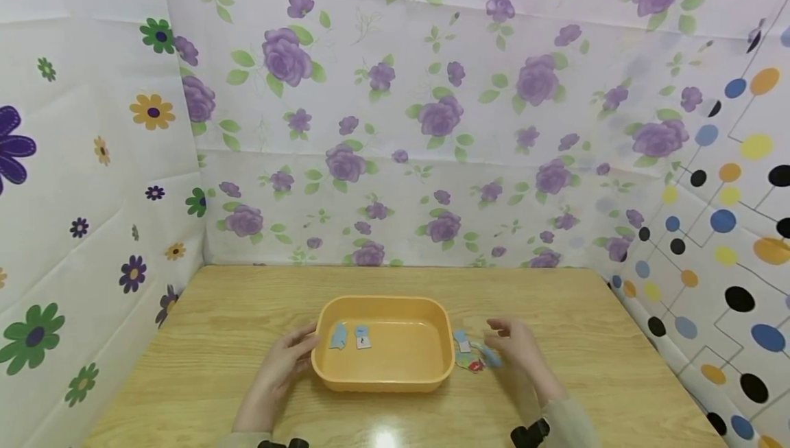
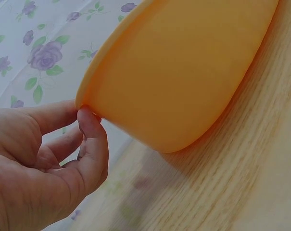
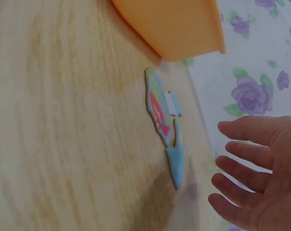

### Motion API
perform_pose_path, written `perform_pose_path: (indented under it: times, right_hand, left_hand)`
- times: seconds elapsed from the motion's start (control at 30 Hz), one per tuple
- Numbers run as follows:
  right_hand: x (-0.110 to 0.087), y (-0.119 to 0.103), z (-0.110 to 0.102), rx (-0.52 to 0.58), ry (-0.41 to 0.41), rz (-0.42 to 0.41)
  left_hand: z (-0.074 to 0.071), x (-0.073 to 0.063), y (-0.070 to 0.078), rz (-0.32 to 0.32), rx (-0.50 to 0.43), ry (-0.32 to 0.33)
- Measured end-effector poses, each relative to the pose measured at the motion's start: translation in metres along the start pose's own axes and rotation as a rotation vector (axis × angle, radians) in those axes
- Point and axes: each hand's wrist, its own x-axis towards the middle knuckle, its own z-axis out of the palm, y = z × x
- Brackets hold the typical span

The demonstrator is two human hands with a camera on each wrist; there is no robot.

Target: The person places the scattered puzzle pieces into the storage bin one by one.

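An orange-yellow plastic basin (image 1: 382,386) stands on the table. My left hand (image 1: 285,359) pinches its left rim; in the left wrist view the thumb (image 2: 93,139) is below the lip and a finger against it. Inside lie a light blue puzzle piece (image 1: 338,337) and a blue-and-white puzzle piece (image 1: 362,342). Just right of the basin, several more puzzle pieces (image 3: 157,108) lie flat, one showing a red patch. Over their right side my right hand (image 1: 518,346) hovers, apart from them, fingers spread and holding nothing.
The wooden tabletop (image 1: 247,304) runs back to a hanging cloth with purple roses (image 1: 441,115). Patterned cloths hang along the left and right sides too. Dark wrist devices (image 1: 529,433) sit on both wrists.
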Motion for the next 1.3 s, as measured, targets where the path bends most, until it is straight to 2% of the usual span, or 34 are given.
perform_pose_path:
  times: [0.5,0.77,1.3]
  right_hand:
    - [-0.008,0.014,0.009,0.008,0.004,0.036]
    - [-0.012,0.021,0.013,-0.001,-0.019,0.042]
    - [-0.016,0.024,0.019,-0.046,0.044,0.023]
  left_hand:
    - [-0.001,-0.001,0.002,0.003,0.021,-0.003]
    - [-0.001,-0.002,0.001,0.01,0.022,-0.012]
    - [-0.001,-0.002,0.001,0.002,0.028,-0.022]
